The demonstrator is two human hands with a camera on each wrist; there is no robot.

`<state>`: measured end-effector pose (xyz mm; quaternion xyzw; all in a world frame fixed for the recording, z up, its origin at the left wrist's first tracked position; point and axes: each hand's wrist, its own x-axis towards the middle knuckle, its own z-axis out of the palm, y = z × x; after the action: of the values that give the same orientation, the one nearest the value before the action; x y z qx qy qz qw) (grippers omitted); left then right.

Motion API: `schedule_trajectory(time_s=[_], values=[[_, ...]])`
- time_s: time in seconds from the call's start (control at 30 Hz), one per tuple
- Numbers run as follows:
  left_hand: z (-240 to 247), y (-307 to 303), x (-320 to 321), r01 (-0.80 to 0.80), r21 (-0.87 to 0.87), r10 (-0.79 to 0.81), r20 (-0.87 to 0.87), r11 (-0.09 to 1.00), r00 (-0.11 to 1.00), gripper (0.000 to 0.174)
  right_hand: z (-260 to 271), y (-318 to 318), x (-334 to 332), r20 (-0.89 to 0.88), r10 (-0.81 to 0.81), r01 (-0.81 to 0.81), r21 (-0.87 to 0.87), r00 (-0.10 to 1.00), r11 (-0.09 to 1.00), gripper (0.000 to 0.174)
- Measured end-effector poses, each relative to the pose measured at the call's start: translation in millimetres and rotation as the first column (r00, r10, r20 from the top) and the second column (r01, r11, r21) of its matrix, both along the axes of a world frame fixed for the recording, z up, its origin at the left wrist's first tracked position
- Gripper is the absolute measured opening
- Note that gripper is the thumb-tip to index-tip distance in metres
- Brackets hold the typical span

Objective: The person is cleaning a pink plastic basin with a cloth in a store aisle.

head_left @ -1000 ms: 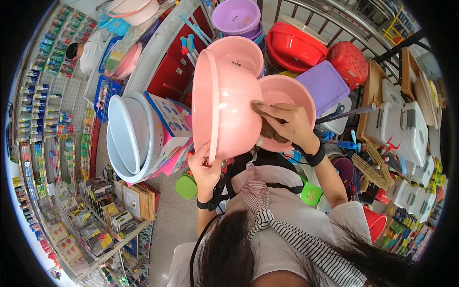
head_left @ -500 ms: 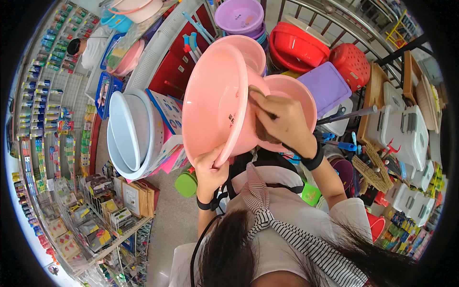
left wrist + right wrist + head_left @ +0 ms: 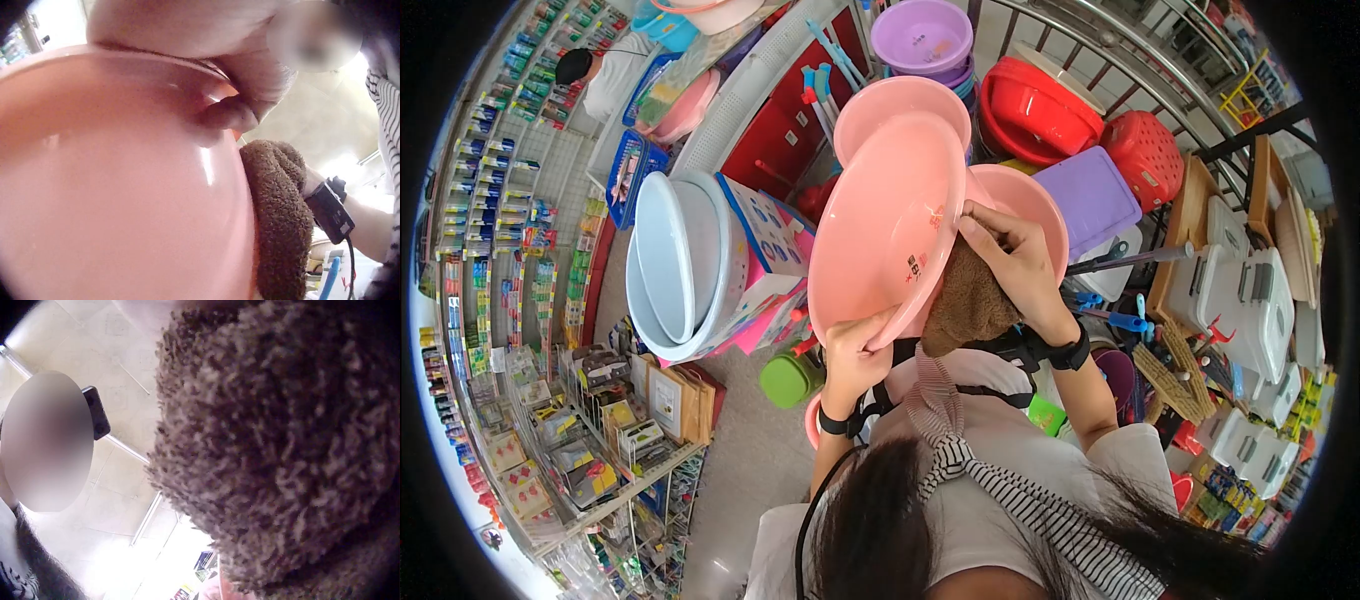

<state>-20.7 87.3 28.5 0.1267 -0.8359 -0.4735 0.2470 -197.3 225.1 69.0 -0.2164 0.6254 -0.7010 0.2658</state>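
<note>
The pink basin point(image 3: 882, 215) tilts at the centre of the head view; it is probably light, slightly flexible and slick-walled, best held by its rim, which the left hand point(image 3: 855, 362) pinches near 6 o'clock, thumb and fingers closed. Near 3 o'clock, the right hand point(image 3: 1018, 268) curls its fingers on a soft brown cloth point(image 3: 967, 305). Pale-blue tubs point(image 3: 668, 275) appear at 9 o'clock.
</note>
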Motion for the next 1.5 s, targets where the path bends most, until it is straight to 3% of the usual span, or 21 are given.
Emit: schedule_trajectory(time_s=[0.1, 0.17, 0.27, 0.37, 0.4, 0.5, 0.57, 0.6, 0.67, 0.8, 0.93, 1.0, 1.07, 1.13, 1.2, 1.23, 1.33, 1.37, 1.4, 1.47, 1.5], values=[[-2, 2, -1, 0.033, 0.047, -0.037, 0.08, 0.998, 0.996, 0.045, 3, 2, 2, 0.049, -0.022, 0.021, 0.01, 0.999, 1.0, 0.028], [-4, 1, -6, 0.08, 0.089, -0.084, 0.042, 0.993, 0.996, 0.043, 10, 1, -2, -0.107, 0.041, -0.021, 0.179, 0.993, 0.984, 0.025], [-13, 1, -11, 0.148, 0.205, -0.17, 0.096, 0.967, 0.981, 0.047, 4, -1, 2, -0.129, -0.021, 0.042, 0.165, 0.991, 0.985, 0.02], [-14, 0, -18, 0.219, 0.05, -0.225, 0.263, 0.974, 0.938, 0.052, -13, -1, 16, -0.192, -0.074, 0.103, 0.146, 0.979, 0.984, 0.016], [-7, 11, -26, 0.131, 0.155, -0.164, 0.217, 0.979, 0.962, 0.056, -15, -4, 29, -0.272, -0.119, 0.166, 0.157, 0.955, 0.974, 0.014], [-14, 13, -28, 0.083, 0.127, -0.125, 0.374, 0.988, 0.919, 0.059, -15, -8, 58, -0.235, -0.025, 0.084, 0.244, 0.972, 0.966, 0.017], [-12, 15, -31, 0.082, 0.279, -0.137, 0.184, 0.957, 0.973, 0.062, -30, -10, 65, -0.599, -0.085, 0.198, 0.126, 0.797, 0.972, 0.017], [-15, 15, -31, 0.083, 0.281, -0.138, 0.185, 0.956, 0.973, 0.062, -27, -8, 63, -0.598, -0.085, 0.199, 0.127, 0.797, 0.972, 0.017], [-25, 13, -29, 0.119, 0.397, -0.118, -0.026, 0.91, 0.993, 0.066, -13, 1, 52, -0.662, 0.12, -0.002, 0.177, 0.74, 0.984, 0.018], [-26, 11, -23, 0.111, 0.572, -0.164, 0.043, 0.813, 0.985, 0.066, 8, 7, 30, -0.778, 0.196, -0.021, 0.229, 0.597, 0.973, 0.026], [-17, 15, -24, 0.07, 0.41, -0.113, 0.08, 0.909, 0.99, 0.067, 33, 2, -4, -0.837, 0.024, 0.367, 0.265, 0.547, 0.892, 0.026], [-11, 22, -24, 0.048, 0.179, -0.056, 0.037, 0.983, 0.998, 0.067, 33, 1, -4, -0.842, 0.053, 0.344, 0.277, 0.537, 0.897, 0.026], [-10, 17, -22, 0.01, 0.203, -0.033, 0.11, 0.979, 0.993, 0.067, 27, -2, 1, -0.847, 0.075, 0.322, 0.281, 0.526, 0.904, 0.026], [-14, 13, -21, -0.029, 0.232, -0.014, 0.182, 0.972, 0.983, 0.066, 8, 1, 21, -0.847, 0.21, 0.088, 0.287, 0.488, 0.954, 0.028], [-19, 13, -24, -0.068, 0.455, 0.008, 0.133, 0.888, 0.991, 0.065, 2, 2, 37, -0.842, 0.254, 0.065, 0.321, 0.476, 0.945, 0.029], [-13, 13, -26, -0.071, 0.334, 0.038, 0.104, 0.94, 0.994, 0.063, 0, 2, 41, -0.834, 0.292, 0.041, 0.351, 0.467, 0.935, 0.029], [-15, 15, -20, -0.098, 0.348, 0.072, 0.086, 0.932, 0.994, 0.06, -1, 0, 15, -0.85, 0.206, 0.139, 0.308, 0.484, 0.941, 0.031], [-13, 15, -15, -0.117, 0.507, 0.066, 0.118, 0.854, 0.991, 0.057, 7, 1, 7, -0.777, 0.227, 0.221, 0.424, 0.588, 0.878, 0.032], [-15, 15, -15, -0.117, 0.507, 0.065, 0.117, 0.854, 0.991, 0.057, 5, 1, 1, -0.777, 0.228, 0.221, 0.424, 0.587, 0.878, 0.032], [-19, 13, -17, -0.151, 0.3, 0.13, 0.088, 0.942, 0.988, 0.051, -2, -1, -5, -0.834, 0.173, 0.208, 0.322, 0.524, 0.924, 0.031], [-17, 10, -16, -0.152, 0.3, 0.131, 0.088, 0.942, 0.987, 0.051, -7, 1, 3, -0.827, 0.258, 0.173, 0.387, 0.5, 0.906, 0.028]])
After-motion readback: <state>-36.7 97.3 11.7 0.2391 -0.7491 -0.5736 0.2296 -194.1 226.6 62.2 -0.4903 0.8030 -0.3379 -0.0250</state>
